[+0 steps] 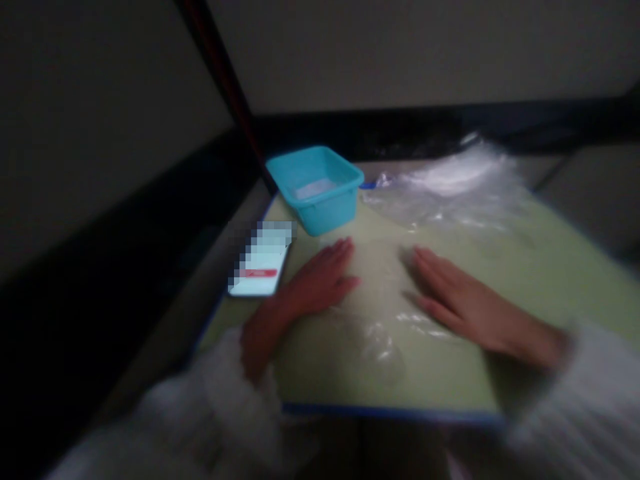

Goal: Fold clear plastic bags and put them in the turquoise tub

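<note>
I saw my left hand [320,280] and right hand [460,303] open and flat, gripping nothing; the clear plastic sheet [385,333] lay between them on the green mat [550,267], stretching away far-right, nearer the right hand

The mat [525,280] is pale yellow-green with a blue edge. The tub [316,188] on it is turquoise, with something whitish inside. The plastic [450,193] is clear and glints white. The phone [260,261] glows pale with a red bar. The sleeves [590,413] are white and ribbed.
</note>
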Available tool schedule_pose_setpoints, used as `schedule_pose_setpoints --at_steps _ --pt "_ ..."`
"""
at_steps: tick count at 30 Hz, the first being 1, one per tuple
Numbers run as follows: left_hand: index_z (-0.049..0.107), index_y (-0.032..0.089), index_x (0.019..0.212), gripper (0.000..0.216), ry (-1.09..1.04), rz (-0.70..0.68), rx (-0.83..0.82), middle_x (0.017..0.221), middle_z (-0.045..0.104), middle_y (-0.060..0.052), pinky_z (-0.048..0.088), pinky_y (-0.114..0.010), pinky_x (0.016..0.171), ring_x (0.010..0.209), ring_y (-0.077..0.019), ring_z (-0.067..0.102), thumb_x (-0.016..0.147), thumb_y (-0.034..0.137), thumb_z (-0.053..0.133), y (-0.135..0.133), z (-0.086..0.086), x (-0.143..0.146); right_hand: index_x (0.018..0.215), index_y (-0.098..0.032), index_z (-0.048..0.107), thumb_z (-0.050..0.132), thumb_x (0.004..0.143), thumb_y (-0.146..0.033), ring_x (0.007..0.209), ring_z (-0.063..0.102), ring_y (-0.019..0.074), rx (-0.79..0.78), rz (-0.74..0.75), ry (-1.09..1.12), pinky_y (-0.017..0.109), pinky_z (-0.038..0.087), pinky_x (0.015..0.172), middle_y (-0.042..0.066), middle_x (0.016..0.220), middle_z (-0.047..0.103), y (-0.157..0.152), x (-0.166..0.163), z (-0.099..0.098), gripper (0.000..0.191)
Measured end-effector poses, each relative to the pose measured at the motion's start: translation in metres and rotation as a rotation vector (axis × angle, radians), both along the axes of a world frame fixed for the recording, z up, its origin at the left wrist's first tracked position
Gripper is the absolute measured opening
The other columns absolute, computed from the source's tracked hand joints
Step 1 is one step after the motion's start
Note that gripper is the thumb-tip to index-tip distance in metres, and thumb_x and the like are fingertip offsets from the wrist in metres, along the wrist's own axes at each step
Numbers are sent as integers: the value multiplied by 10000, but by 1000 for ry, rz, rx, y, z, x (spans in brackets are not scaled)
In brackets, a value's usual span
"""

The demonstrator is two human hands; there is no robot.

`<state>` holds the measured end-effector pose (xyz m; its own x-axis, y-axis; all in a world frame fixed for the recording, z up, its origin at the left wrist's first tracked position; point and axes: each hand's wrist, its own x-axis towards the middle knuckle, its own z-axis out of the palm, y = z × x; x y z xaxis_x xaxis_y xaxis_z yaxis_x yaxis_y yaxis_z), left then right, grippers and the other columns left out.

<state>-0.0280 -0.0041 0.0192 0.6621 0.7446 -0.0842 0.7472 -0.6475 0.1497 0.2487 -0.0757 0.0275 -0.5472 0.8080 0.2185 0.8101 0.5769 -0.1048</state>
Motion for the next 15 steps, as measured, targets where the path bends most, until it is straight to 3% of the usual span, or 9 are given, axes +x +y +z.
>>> schedule_pose_setpoints --at_steps 6,11,15 --pt "186 35 1432 630 -73 -22 88 1535 121 -159 127 -402 1162 1430 -211 42 942 420 281 -1 6 8 1483 -73 38 317 920 -581 1371 206 311 4 71 -71 494 278 1086 222 1503 171 -4 4 -11 808" --pt "252 59 1412 589 -217 -77 189 1523 182 -162 157 -415 1162 1427 -215 90 946 415 296 -19 9 35 1479 -73 -40 362 863 -660 1376 153 334 -55 71 -62 507 245 1097 223 1509 88 2 11 -12 941" --pt "299 -5 1381 615 -215 -144 198 1501 220 -206 189 -394 1158 1417 -249 139 942 425 318 -36 8 60 1476 -68 -56 389 835 -686 1378 138 337 -93 87 -59 501 239 1100 225 1509 61 3 15 -11 995"
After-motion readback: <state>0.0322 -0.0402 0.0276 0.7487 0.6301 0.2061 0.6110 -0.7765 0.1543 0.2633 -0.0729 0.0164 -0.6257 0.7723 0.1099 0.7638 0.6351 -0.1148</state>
